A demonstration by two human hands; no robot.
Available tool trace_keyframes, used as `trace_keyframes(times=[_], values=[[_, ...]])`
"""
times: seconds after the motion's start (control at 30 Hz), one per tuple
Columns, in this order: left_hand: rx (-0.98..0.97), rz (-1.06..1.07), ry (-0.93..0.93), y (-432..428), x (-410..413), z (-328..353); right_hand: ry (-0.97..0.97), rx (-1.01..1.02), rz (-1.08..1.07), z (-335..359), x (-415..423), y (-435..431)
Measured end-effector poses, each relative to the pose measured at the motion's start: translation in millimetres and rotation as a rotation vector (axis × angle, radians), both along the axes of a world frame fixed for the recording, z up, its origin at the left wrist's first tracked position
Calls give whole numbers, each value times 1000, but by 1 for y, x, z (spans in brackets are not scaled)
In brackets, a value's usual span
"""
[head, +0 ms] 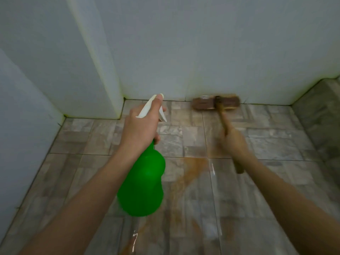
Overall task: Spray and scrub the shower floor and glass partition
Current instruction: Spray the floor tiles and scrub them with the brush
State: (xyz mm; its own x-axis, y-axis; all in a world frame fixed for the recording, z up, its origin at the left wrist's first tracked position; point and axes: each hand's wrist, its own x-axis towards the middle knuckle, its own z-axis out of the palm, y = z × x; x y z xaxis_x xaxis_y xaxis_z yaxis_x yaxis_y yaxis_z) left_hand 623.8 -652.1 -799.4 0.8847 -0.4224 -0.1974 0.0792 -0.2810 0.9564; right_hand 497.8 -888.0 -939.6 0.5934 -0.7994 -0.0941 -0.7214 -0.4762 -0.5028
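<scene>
Two bare hands reach out over the tiled shower floor [276,137]. The left hand [141,126] holds a green spray bottle [143,184]. Its grip is curled round the neck just under the white trigger head [147,107], and one finger lies along the top of that head toward the nozzle. The bottle's round body hangs below the wrist, off the floor.

To the right of the bottle is the right hand [232,142], smeared by motion blur. Its grip is wrapped round the wooden handle [239,167] of a scrub brush [216,103], and the handle's end pokes out behind the hand. The brush head sits beyond and to the right of the bottle's nozzle. It is down on the tiles, right against the foot of the white wall [202,52].

Just right of the bottle's body, a brown-orange smear [191,168] spreads across wet, shiny tile. Left of the bottle, a white corner [103,70] juts out from the wall. Far to the bottle's right, a grey tiled ledge [320,115] rises along the floor's edge.
</scene>
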Motion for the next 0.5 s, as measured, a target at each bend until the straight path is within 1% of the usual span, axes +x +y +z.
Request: trace_keyframes(times=[0.07, 0.13, 0.17, 0.2, 0.3, 0.37, 0.43, 0.5], values=[[-15, -15, -9, -4, -4, 4, 48, -59, -174, 9, -41, -45], [-18, -17, -10, -9, -7, 6, 47, -86, -259, 16, -64, -70], [-12, -16, -4, -13, -9, 6, 14, -83, -247, 16, -64, -72], [-11, -13, 6, -19, -11, 7, -13, -71, -191, 14, -58, -68], [7, -37, 21, -38, -20, 6, -40, -10, 85, -3, -29, -42], [35, -74, 19, -50, -26, 5, -21, -43, 146, -14, -33, -42], [37, -93, 10, -59, -34, 4, 14, -91, 61, -13, -58, -70], [16, -107, -1, -65, -40, 3, 9, -100, -101, -6, -93, -110]])
